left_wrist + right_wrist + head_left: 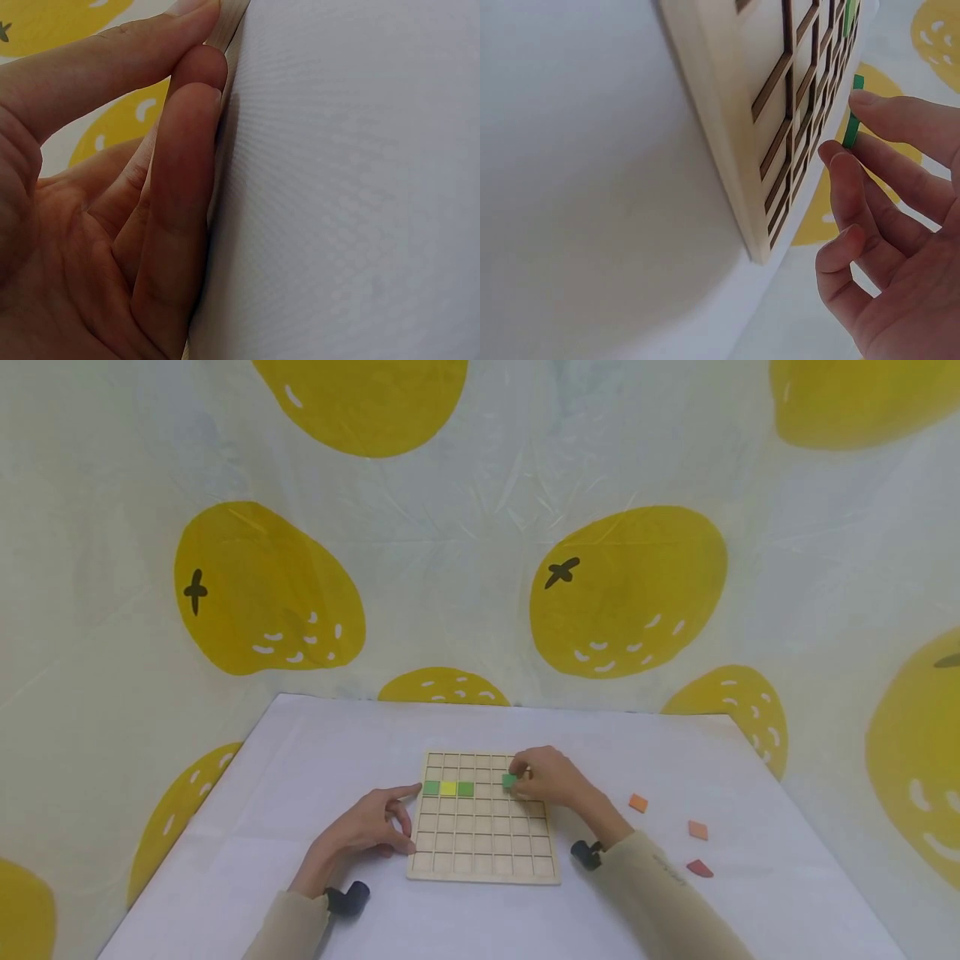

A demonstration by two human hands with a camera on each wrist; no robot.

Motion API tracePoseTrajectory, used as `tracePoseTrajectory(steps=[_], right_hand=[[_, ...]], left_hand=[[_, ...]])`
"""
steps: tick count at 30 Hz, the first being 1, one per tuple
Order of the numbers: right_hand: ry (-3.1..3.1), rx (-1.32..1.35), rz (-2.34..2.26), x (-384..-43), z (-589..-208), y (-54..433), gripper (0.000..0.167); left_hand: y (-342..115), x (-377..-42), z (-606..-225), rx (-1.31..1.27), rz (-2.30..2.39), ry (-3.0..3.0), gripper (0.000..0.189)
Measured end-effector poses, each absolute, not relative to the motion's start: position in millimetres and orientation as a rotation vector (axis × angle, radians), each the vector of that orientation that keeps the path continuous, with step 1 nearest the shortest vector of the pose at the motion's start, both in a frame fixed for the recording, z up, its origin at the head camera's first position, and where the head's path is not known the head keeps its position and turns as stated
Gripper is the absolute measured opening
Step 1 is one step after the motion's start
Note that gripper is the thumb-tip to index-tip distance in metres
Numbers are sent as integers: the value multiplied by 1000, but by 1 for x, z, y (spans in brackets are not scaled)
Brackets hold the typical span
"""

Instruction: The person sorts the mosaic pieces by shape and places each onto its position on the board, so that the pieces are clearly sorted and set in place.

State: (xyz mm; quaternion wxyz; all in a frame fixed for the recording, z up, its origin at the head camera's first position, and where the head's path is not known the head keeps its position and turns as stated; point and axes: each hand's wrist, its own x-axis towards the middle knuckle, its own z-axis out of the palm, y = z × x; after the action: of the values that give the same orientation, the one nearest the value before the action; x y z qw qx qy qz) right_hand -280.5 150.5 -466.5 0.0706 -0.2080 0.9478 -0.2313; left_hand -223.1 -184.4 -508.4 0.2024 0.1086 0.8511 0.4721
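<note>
A wooden grid board (pixel 483 881) lies on the table, divided into many small square compartments. Along its third row from the back, starting at the left edge, sit a teal-green tile (pixel 431 788), a yellow tile (pixel 448 788) and a darker green tile (pixel 466 789). My right hand (pixel 553 778) pinches a green square tile (pixel 509 782) over the board's back right part. In the right wrist view that tile (pixel 850 133) stands edge-on between thumb and fingertips, above the grid. My left hand (pixel 367 820) touches the board's left edge with index fingertip and thumb spread apart.
Right of the board lie an orange tile (pixel 638 803), a lighter orange tile (pixel 698 830) and a red piece with a curved side (pixel 701 868). A white cover (pixel 345 735) spreads over the table. Behind it hangs a curtain (pixel 450 560) printed with yellow fruit.
</note>
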Motion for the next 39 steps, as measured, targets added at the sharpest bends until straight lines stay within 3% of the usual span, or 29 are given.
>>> tracePoseTrajectory(steps=[39], right_hand=[[2806,-707,-570,-278,-465,121,18]], left_hand=[[-184,-223,-510,281,1317,2382,100]])
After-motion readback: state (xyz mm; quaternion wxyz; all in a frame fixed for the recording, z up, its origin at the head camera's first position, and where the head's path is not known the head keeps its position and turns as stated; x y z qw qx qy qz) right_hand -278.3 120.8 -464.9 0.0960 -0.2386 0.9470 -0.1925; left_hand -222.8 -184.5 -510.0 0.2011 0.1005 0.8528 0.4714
